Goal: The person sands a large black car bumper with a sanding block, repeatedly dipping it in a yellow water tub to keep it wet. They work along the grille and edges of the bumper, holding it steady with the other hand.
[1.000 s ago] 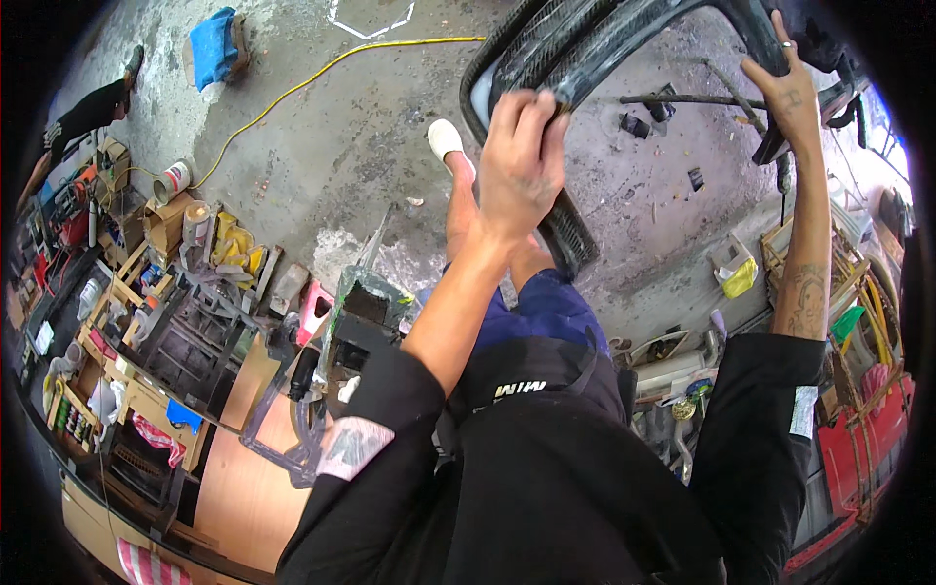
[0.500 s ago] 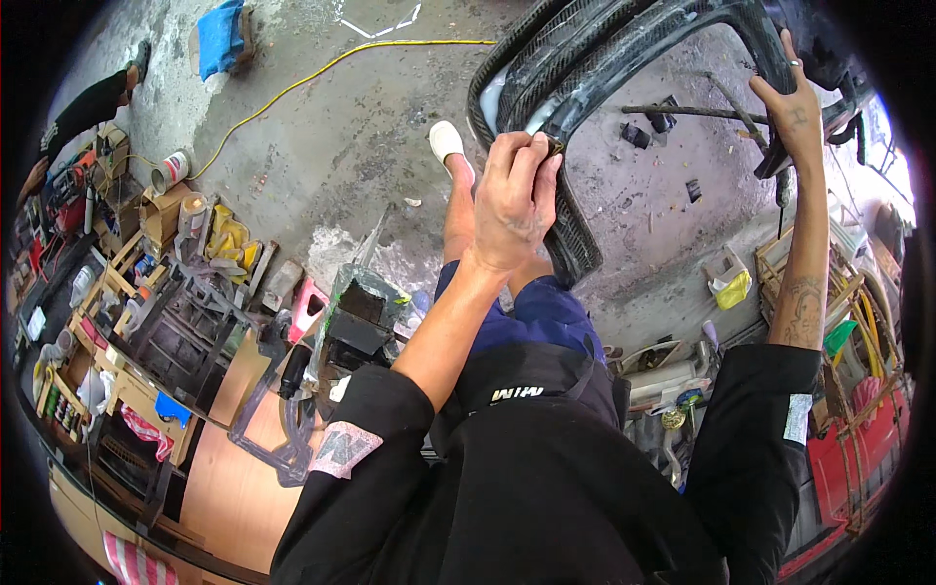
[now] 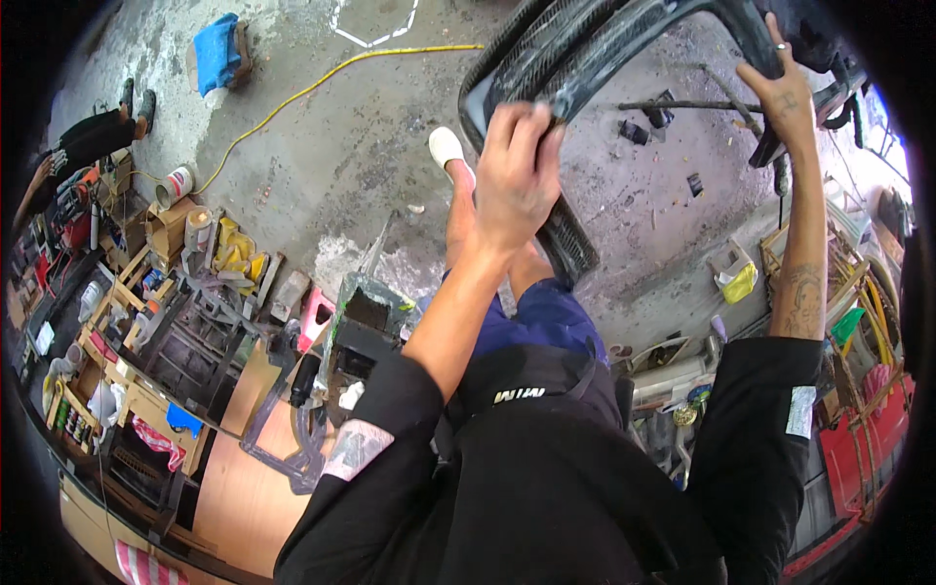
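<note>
A black woven-pattern carbon-fibre frame (image 3: 624, 47), curved and with several ribs, fills the top right of the head view. Whitish wet-looking smears lie on its ribs. My left hand (image 3: 517, 180) presses on its near left corner with bent, closed fingers, slightly smeared by motion; whatever lies under the fingertips is hidden. Below that hand, the frame's lower arm (image 3: 568, 242) points toward my knees. My right hand (image 3: 786, 102) holds the frame's right limb, thumb and a ringed finger showing against its edge, the other fingers out of sight.
A yellow cable (image 3: 331, 74) crosses the concrete floor near a blue-covered block (image 3: 218, 54). Cluttered wooden shelving (image 3: 127, 312) with tins and tools runs along the left. Another person's legs (image 3: 97, 136) show at far left. A white container with yellow (image 3: 733, 273) stands at right.
My left hand has shifted slightly over the frame's corner and blurs. The frame sits a little higher and further left in view. My right hand keeps its hold.
</note>
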Available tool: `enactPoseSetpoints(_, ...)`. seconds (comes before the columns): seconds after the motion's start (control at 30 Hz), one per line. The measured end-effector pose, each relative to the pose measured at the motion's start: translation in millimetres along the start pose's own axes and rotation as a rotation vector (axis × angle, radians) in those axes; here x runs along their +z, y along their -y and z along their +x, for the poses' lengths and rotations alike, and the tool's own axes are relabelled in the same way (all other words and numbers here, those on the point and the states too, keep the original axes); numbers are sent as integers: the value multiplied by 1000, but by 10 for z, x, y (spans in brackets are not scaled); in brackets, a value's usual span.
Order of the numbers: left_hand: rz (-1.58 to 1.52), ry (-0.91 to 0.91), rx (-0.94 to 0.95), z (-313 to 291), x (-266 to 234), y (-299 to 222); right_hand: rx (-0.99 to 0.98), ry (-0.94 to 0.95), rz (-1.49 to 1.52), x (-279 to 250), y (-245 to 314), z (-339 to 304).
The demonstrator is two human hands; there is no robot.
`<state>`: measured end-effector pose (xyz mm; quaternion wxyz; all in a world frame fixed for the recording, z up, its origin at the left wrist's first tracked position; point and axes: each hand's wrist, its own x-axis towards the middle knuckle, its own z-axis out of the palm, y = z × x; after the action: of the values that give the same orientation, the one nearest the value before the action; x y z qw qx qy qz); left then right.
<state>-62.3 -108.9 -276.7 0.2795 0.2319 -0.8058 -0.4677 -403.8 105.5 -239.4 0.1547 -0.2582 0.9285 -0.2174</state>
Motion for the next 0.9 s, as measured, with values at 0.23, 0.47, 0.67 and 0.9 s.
enactPoseSetpoints(0.23, 5, 106, 139, 356, 29, 20, 202, -118, 22, -46, 829, -157)
enactPoseSetpoints(0.47, -6, 142, 257, 573, 195, -20, 124, -144, -150, -83, 622, -139)
enactPoseSetpoints(0.67, 71, 169, 264, 297, 10, 100, 65, -129, -125, -34, 305, -124)
enactPoseSetpoints(0.9, 14, 138, 303, 422, 221, 58, -86, -160, -144, -33, -122, -69)
